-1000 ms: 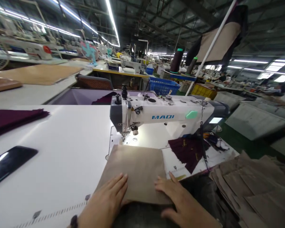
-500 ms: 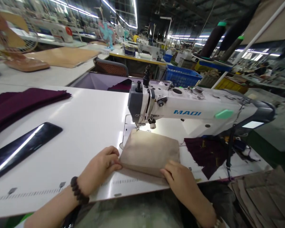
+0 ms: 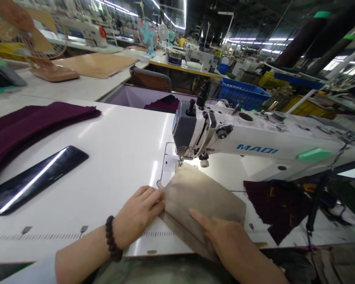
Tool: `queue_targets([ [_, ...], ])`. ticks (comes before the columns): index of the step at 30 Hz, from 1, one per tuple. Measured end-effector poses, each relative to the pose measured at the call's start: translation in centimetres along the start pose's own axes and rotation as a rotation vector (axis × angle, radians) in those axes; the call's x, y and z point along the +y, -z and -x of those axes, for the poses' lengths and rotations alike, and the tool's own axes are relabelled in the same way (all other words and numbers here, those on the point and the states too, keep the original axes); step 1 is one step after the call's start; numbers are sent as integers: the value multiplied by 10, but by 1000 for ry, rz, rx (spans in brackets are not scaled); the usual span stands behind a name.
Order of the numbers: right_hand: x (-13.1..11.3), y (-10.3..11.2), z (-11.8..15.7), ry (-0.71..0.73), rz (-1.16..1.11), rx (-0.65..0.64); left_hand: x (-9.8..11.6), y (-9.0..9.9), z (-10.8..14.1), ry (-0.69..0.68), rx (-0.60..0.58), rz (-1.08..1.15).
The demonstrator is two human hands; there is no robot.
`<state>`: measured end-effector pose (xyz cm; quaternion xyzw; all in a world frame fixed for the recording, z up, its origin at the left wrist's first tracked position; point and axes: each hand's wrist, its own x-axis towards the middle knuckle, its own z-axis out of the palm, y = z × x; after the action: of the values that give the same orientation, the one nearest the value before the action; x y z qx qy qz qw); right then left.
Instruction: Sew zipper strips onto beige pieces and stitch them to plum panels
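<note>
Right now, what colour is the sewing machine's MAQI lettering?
Blue, on the white arm of the sewing machine; clearest in the head view.

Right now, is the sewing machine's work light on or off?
On: a bright glow falls on the beige cloth beside the sewing machine.

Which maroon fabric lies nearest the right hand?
The piece in front of the sewing machine, with golden bits on it. The maroon stack is far left; another maroon piece lies beyond the machine.
</note>
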<state>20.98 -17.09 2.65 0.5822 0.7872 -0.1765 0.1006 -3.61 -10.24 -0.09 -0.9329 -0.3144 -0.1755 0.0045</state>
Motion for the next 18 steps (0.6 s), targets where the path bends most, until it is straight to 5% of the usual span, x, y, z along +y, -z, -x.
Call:
queue_targets([
  [6,-4,21,-23,449,145,238,-32,-6,-45,-187,-139,-128],
  [11,1,18,-57,323,133,285,-40,-17,-76,-233,-182,-105],
  [18,8,5,-70,302,45,365,-15,-27,-72,-74,-111,4],
])
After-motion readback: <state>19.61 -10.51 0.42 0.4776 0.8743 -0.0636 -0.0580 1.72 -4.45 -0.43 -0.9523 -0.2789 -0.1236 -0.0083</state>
